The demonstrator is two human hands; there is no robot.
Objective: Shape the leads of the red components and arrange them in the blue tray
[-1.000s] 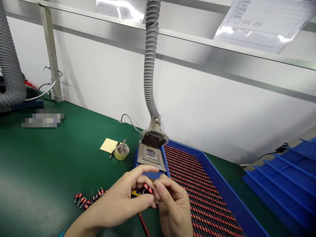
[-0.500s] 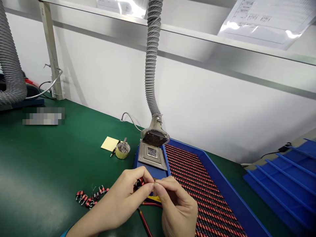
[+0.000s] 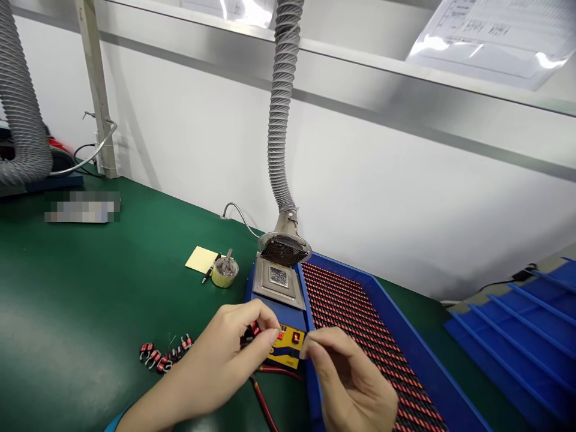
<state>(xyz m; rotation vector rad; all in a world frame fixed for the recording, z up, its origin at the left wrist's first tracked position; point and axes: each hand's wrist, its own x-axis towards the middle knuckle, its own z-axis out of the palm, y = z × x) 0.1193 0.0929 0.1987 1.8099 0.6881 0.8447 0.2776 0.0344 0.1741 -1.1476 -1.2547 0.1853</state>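
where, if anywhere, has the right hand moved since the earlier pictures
Yes: judged against the yellow panel, the right hand has shifted rightward.

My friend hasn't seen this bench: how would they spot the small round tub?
On the green tabletop, find the machine with a metal top beneath the hanging grey hose. The tub stands just left of the machine, beside a black pen and yellow paper. Unlike them, it is round, with grey material inside.
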